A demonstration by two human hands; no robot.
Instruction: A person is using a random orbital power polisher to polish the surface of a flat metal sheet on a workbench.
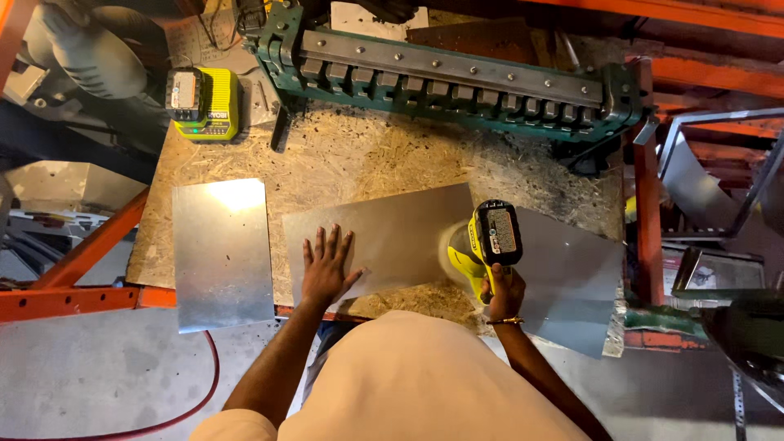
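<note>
A pale shirt (425,380) fills the bottom of the head view, nearest the lens, with both bare forearms reaching out from it. The left hand (327,265) lies flat, fingers spread wide, pressing on the middle sheet (392,233), a grey metal rectangle lying on the bench (367,155). The right hand (502,294), a thin bracelet at its wrist, is wrapped around the grip of a yellow drill (486,245), whose black battery faces up; the drill's nose sits at the right end of the middle sheet and hides the contact point. A second sheet (222,253) lies to the left, apart from the first, its near edge overhanging the bench. A third sheet (572,282) lies to the right, partly under the drill and hand. At the back of the bench stands a green bending brake (457,77) with a row of steel fingers, and a yellow charger (202,104) sits at the back left corner. The bench top is rough chipboard on an orange frame (82,282). A red hose (192,400) curves over the grey concrete floor (82,376).
</note>
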